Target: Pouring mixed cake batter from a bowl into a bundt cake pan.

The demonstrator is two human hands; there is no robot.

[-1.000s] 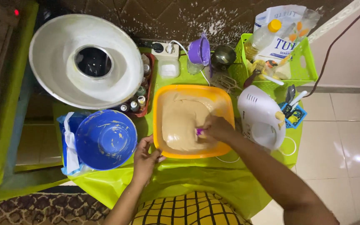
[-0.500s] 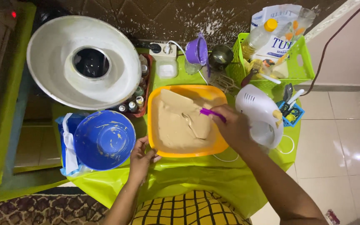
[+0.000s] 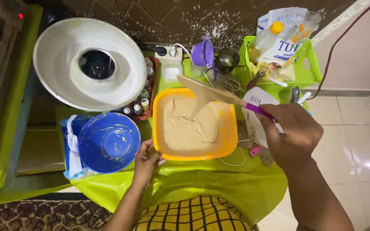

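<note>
**Right hand lifts spatula over batter**

Right hand (image 3: 294, 134) grips a batter-coated spatula (image 3: 210, 92) by its purple handle — blade raised, batter trailing into the orange bowl (image 3: 230, 147) of beige batter (image 3: 189, 126). Left hand (image 3: 146, 160) grasps the bowl's near-left rim. Just beside it sits a blue bowl (image 3: 108, 143) — a white hand mixer (image 3: 258, 117) lies to the right.

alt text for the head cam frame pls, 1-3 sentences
The right hand lifts a batter-coated spatula above an orange bowl of pale batter, while the left hand grips the bowl's near rim. Beside it on the green-covered table sit a blue bowl and a white ring-shaped pan.
</note>
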